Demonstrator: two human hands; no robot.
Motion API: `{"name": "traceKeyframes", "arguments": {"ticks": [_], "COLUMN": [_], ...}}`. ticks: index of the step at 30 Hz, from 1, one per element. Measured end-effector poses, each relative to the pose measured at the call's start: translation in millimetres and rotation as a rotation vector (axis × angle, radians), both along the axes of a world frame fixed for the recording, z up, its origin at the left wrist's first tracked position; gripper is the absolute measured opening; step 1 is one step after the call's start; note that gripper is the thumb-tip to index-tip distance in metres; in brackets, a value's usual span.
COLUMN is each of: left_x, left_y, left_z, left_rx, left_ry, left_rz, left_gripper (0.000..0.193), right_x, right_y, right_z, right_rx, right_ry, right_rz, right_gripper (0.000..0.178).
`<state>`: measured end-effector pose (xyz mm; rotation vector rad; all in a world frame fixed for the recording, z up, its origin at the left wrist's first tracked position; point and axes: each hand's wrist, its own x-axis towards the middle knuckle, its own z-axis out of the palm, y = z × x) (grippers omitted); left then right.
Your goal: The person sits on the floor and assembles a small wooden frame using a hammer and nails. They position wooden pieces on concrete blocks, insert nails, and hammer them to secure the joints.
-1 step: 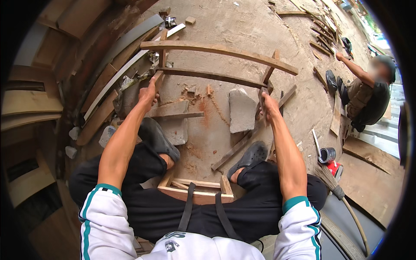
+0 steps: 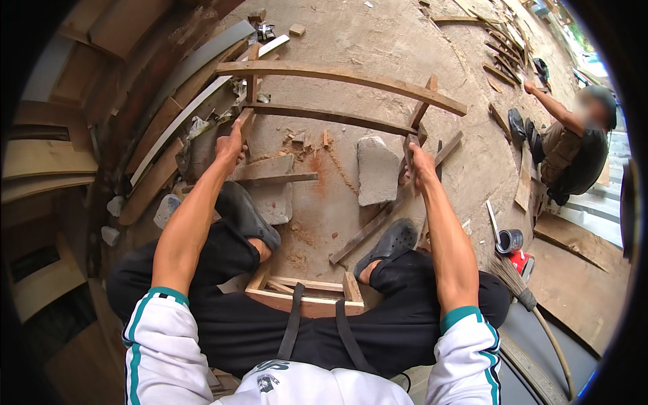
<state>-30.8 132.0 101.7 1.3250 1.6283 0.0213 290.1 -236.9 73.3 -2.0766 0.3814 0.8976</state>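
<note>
Out in front of me is a wooden frame with two long rails joined by short crosspieces. My left hand is closed around its near left leg. On the other side, my right hand grips the near right leg, its fingertips partly hidden behind the wood. Below the frame lie a pale concrete block and, nearer my left foot, a flat slab with a wood strip across it. A long batten slants along the ground by my right foot.
A light wooden stool frame is between my legs. Planks lean at the left. To the right are an open can, a red can and a broom. Another person sits at the far right near scattered wood pieces.
The far rail of the wooden frame has shifted very slightly upward in view. Both hands keep their hold in nearly the same place.
</note>
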Motion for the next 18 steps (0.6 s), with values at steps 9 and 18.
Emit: {"name": "traceKeyframes", "arguments": {"ticks": [9,18], "left_x": [-38.7,-42.0], "left_y": [-5.2,-2.0], "left_z": [-33.9,-51.0], "left_rx": [0.29,0.317], "left_ry": [-0.332,-0.345], "left_rz": [0.027,-0.02], "left_gripper": [0.078,0.08], "right_x": [-15.8,-27.3], "right_y": [-4.7,-4.8], "right_z": [-24.9,-7.0], "right_rx": [0.378,0.485], "right_ry": [-0.309,-0.241], "right_rz": [0.043,0.113], "right_gripper": [0.065,0.064]}}
